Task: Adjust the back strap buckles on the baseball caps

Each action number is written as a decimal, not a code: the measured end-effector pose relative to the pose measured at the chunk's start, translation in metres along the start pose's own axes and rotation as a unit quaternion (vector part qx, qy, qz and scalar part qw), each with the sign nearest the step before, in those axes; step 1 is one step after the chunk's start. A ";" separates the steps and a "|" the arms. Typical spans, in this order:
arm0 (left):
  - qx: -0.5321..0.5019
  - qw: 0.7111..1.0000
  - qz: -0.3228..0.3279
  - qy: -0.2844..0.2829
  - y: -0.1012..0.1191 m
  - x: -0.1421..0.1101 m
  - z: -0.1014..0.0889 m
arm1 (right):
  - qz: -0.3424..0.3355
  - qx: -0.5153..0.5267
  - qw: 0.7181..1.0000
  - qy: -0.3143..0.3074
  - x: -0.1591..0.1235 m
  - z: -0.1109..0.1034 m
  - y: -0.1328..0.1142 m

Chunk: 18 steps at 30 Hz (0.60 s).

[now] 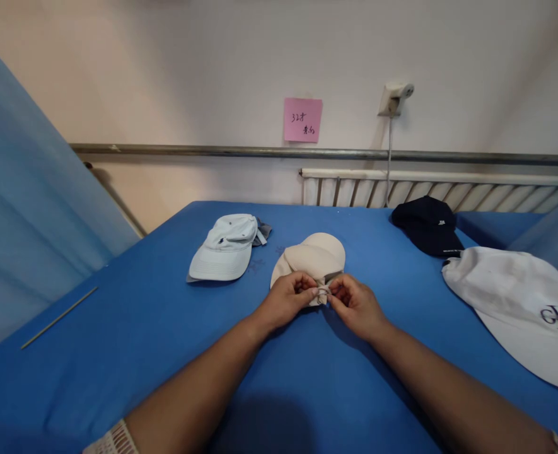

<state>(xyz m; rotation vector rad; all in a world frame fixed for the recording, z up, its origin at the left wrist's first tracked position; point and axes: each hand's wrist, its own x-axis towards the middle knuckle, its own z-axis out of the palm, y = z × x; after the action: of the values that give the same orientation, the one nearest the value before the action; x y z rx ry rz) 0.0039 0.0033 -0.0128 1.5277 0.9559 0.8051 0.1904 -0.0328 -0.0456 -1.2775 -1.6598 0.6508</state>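
Note:
A beige cap (314, 252) lies on the blue-covered table (165, 353) with its brim on the far side and its back strap toward me. My left hand (292, 295) pinches the strap (323, 293) from the left, thumb and fingers pressed together. From the right, the thumb and fingertips of my right hand (354, 306) close on the other side of the same strap. The strap looks bunched or looped between my fingertips; its fastening is too small to make out.
Left of the beige cap lies a pale blue cap (229, 243), partly over a grey piece. A black cap (427, 224) and a white cap (515, 296) are at the right. A thin stick (60, 317) lies far left. Behind are a rail (222, 151) and a radiator (430, 183).

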 end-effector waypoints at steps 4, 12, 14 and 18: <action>-0.012 0.999 -0.034 -0.023 0.000 0.000 -0.004 | -0.050 -0.060 0.997 -0.009 0.001 0.000 -0.002; 0.048 0.999 -0.005 0.011 0.007 -0.002 -0.006 | -0.095 -0.143 0.985 -0.017 0.000 -0.008 -0.004; 0.077 0.995 0.012 0.064 0.010 -0.002 -0.006 | -0.125 -0.165 0.977 -0.039 -0.001 -0.012 -0.007; 0.126 0.986 0.051 0.100 0.018 -0.004 -0.007 | -0.147 -0.188 0.966 -0.103 -0.003 -0.018 -0.011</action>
<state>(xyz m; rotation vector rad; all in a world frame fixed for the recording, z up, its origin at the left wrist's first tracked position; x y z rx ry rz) -0.0014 0.0012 0.0057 1.7493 1.1702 0.9530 0.2019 -0.0411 -0.0294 -1.2125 -2.1706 0.3025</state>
